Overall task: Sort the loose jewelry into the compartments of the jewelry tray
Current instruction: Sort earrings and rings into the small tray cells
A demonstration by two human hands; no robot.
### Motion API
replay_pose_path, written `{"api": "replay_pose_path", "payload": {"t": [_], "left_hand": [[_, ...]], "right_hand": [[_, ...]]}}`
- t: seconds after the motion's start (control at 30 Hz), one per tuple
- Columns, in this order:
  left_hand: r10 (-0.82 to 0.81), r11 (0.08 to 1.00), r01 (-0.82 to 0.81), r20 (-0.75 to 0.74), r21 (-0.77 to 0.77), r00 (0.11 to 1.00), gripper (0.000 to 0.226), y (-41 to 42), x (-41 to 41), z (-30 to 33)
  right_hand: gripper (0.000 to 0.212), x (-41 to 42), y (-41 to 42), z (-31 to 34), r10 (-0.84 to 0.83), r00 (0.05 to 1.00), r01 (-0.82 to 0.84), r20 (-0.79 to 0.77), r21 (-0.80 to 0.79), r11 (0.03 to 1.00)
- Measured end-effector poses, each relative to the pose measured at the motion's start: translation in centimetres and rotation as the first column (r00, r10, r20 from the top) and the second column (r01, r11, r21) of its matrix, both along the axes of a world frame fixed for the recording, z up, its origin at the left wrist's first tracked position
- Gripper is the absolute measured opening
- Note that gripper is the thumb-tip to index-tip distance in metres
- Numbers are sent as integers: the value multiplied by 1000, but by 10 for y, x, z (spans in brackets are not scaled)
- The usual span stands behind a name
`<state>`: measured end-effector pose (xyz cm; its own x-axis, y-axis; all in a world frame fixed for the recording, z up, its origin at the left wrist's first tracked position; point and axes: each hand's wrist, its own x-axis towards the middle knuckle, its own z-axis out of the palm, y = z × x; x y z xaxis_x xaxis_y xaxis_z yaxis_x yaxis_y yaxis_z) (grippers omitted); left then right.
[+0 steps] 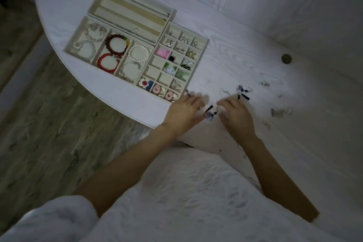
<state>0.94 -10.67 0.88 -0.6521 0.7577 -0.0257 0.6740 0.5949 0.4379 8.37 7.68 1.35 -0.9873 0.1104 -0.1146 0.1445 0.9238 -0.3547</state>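
I see my two hands low on a white wood-grain table point(255, 49), close together but not touching. My left hand point(183, 113) lies palm down with its fingers curled toward a blue-and-white earring point(210, 114) with a black tassel, which sits in the gap between my hands. My right hand point(236, 116) is also palm down, fingers bent over the earring's hook end. I cannot tell whether either hand actually pinches the earring or only touches it.

Just beyond my right fingertips lies a matching blue-and-white earring point(241, 91) with black tassels, loose on the table. Further to the right of that hand are small silvery pieces point(280, 112), too blurred to name, and another small piece point(264, 84) beyond them.

The jewelry tray point(172, 18) sits ahead of my left hand and off to its left, its nearest corner just beside my left fingertips. Its small square compartments hold earrings and charms, among them a pink piece point(162, 53) and a red-centred flower point(143, 83). Wider compartments farther left hold bracelets: dark red beads point(115, 44), bright red beads point(107, 62), white pearls point(139, 52). Long slots lie farthest away.

A small dark round object point(286, 58) rests well beyond my right hand.
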Motion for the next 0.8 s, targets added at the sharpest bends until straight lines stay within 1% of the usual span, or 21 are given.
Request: {"api": "replay_pose_path", "payload": {"t": [0.07, 0.13, 0.23, 0.3, 0.37, 0.4, 0.43, 0.47, 0.5, 0.53, 0.63, 0.7, 0.77, 0.8], "left_hand": [[15, 993, -18, -19, -114, 1000, 40, 11, 7, -7], [48, 989, -55, -55, -137, 997, 37, 16, 11, -9], [91, 988, -98, -65, -119, 994, 20, 14, 14, -11], [111, 987, -119, -76, -109, 991, 15, 13, 15, -15], [103, 992, -108, -80, -63, 991, 12, 13, 15, -18], [81, 996, -83, -76, -26, 994, 17, 14, 16, -19], [45, 999, -44, -67, 5, 997, 28, 16, 16, -18], [10, 999, -9, -35, 34, 999, 37, 18, 16, -16], [-3, 997, 1, 20, 77, 1000, 41, 20, 17, -13], [12, 993, -23, 91, 119, 996, 42, 21, 16, -9], [140, 956, -205, 287, 210, 948, 39, 13, 11, -2], [230, 888, -373, 441, 271, 868, 27, 1, 6, 6], [299, 791, -544, 599, 279, 743, 10, -14, -1, 19], [328, 730, -623, 656, 280, 680, 10, -21, -6, 23]], "right_hand": [[28, 3, 0, -6, 45, 999, -45, -15, 26, 999], [20, 4, 1, -10, 83, 995, -81, -55, 37, 996], [5, 5, 10, -13, 145, 984, -144, -104, 22, 989], [4, 5, 17, -17, 217, 968, -212, -124, 53, 976], [7, 2, 20, -17, 302, 945, -297, -128, 59, 953], [8, -1, 21, -13, 333, 932, -330, -142, 47, 943], [6, -3, 21, -7, 343, 926, -343, -159, 24, 939], [4, -7, 21, 0, 330, 926, -338, -181, -14, 941], [6, -10, 20, 8, 306, 931, -325, -200, -67, 943], [5, -14, 19, 17, 291, 931, -321, -218, -119, 939], [2, -30, 12, 38, 280, 928, -332, -247, -203, 921], [3, -43, 6, 48, 232, 939, -297, -252, -259, 919], [4, -57, -4, 53, 168, 955, -244, -244, -328, 913], [5, -67, -12, 54, 147, 962, -224, -230, -361, 905]]}}
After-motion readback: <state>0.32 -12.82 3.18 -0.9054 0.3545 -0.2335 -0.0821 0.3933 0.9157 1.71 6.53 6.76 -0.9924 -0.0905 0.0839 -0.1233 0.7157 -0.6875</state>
